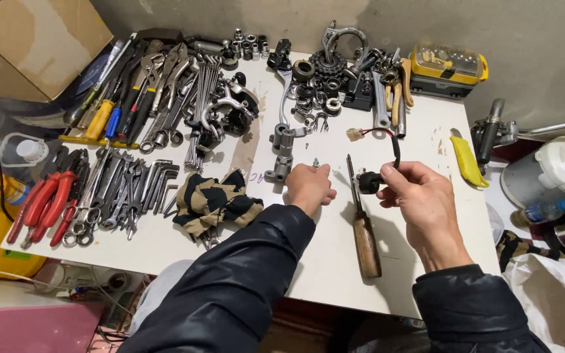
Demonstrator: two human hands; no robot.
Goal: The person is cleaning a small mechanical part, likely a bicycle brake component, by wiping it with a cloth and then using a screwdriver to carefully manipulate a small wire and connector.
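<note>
My right hand [420, 199] holds a small black switch part [367, 181] above the white table [393, 274]; a black and red wire [387, 137] runs from it up to a pale connector [354, 134]. My left hand [308, 186] rests on the table with its fingers pinched on a small screw [316, 163]. A wooden-handled screwdriver [363, 229] lies between the two hands. A grey metal bracket piece [282, 153] lies just left of my left hand.
Wrenches, pliers [47, 202] and hex keys cover the table's left half beside a striped cloth [214, 202]. Sockets, gears and metal parts crowd the back. A yellow case [449, 65] sits at the back right and a yellow knife [469, 160] near the right edge.
</note>
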